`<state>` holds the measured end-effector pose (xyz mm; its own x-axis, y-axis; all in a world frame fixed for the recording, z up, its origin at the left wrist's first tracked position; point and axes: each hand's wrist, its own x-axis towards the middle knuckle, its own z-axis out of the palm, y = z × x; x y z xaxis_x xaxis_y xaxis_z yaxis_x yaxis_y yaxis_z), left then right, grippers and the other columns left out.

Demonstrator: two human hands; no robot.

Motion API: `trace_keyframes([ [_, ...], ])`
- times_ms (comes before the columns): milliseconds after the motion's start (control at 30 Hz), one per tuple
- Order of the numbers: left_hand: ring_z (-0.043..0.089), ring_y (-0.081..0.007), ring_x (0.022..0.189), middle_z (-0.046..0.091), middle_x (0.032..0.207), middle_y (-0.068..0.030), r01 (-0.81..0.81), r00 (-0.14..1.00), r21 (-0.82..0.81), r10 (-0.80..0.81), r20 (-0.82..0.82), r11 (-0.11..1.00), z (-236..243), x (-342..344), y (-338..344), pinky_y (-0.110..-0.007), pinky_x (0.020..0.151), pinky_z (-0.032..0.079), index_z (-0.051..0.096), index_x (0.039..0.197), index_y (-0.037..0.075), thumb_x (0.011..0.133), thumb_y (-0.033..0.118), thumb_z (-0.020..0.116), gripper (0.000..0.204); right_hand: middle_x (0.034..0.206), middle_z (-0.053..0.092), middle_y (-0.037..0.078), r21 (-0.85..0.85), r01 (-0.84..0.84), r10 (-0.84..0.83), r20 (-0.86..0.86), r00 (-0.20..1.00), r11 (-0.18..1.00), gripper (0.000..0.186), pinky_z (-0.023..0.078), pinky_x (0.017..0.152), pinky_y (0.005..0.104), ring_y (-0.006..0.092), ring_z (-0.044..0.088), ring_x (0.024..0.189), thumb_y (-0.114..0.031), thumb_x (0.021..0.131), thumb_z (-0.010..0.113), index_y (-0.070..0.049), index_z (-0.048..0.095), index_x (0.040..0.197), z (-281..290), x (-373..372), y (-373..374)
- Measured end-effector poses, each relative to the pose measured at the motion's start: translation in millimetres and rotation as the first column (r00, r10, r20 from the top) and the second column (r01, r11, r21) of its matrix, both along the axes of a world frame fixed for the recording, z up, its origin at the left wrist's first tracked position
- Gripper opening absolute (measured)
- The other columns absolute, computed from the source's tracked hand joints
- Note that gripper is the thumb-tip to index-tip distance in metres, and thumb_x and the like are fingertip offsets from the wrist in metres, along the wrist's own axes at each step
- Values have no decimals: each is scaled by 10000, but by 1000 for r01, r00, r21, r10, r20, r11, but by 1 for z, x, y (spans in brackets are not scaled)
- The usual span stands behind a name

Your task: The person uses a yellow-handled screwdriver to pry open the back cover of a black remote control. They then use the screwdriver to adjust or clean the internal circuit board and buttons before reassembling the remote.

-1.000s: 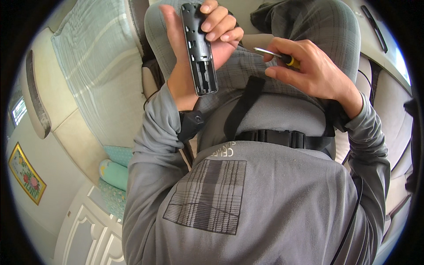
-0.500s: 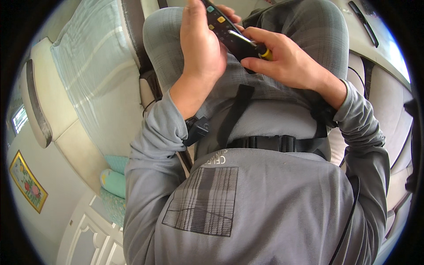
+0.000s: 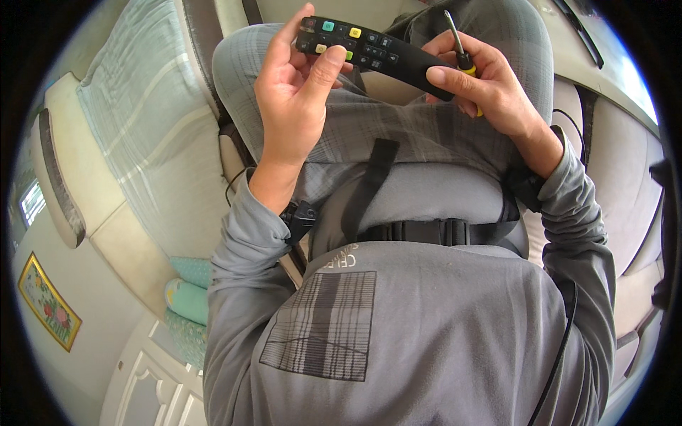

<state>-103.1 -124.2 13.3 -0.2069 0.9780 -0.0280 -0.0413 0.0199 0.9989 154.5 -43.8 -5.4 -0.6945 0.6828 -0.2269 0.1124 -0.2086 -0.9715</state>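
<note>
A black remote control (image 3: 398, 60) with small coloured buttons is held above my lap, its button side facing up. My left hand (image 3: 293, 89) grips its button end, the thumb lying across the keys. At the plain end, my right hand (image 3: 497, 89) pinches the remote between thumb and fingers. That same hand also carries a screwdriver (image 3: 456, 39) with a black and yellow handle, its metal shaft pointing up and away from me. The right fingertips under the remote are partly hidden.
My knees in plaid trousers (image 3: 245, 71) lie beneath the hands. At the far right, a long black object (image 3: 579, 32) rests on a pale tabletop (image 3: 625, 74). To the left stands a sofa with a light blue cover (image 3: 153, 106) and green cushions (image 3: 186, 302).
The remote has turned to lie more crosswise with its buttons showing fully. My left thumb now rests on the keys. The screwdriver has swung up, away from the remote's surface.
</note>
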Motion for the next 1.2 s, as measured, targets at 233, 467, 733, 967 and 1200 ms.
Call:
trace_keyframes([
  [233, 661, -86, 846, 671, 1055, -24, 41, 999, 13, -41, -5, 999, 6, -8, -10, -216, 744, 522, 478, 1456, 11, 1045, 247, 656, 506, 771, 703, 12, -80, -59, 57, -30, 998, 995, 306, 331, 447, 149, -9, 475, 491, -340, 1047, 673, -69, 652, 1187, 0, 3, 2],
  [467, 754, -174, 824, 732, 963, -57, 104, 993, 85, -108, 41, 991, 1, -11, -6, -243, 672, 544, 569, 1358, 13, 1051, 304, 668, 434, 832, 686, 18, -116, -1, -9, -88, 996, 993, 434, 332, 448, 148, -20, 469, 517, -380, 1056, 643, -53, 626, 1341, 1, 0, 0],
  [733, 753, -183, 822, 738, 988, -75, 101, 992, 86, -106, 66, 991, -8, -17, -4, -257, 664, 553, 582, 1296, 21, 1053, 356, 658, 421, 812, 696, 19, 77, -135, 129, 81, 988, 988, 597, 360, 448, 171, 14, 483, 489, -477, 1001, 677, -42, 601, 1403, 1, -1, 0],
  [967, 752, -189, 829, 737, 1035, -92, 110, 992, 56, -114, 58, 992, -1, -16, -3, -267, 680, 557, 577, 1349, 7, 1089, 301, 551, 393, 837, 706, 19, 84, -102, 96, 77, 992, 991, 561, 372, 469, 167, 11, 499, 520, -430, 987, 712, -45, 614, 1382, 6, -2, -2],
  [1200, 749, -197, 824, 736, 1069, -117, 185, 979, 56, -189, 77, 981, 11, -19, -5, -279, 719, 560, 554, 1411, -6, 1008, 124, 505, 427, 980, 633, 2, 56, -75, 73, 29, 997, 996, 425, 380, 511, 153, 5, 505, 605, -305, 1028, 690, -83, 619, 1383, 3, -2, -1],
])
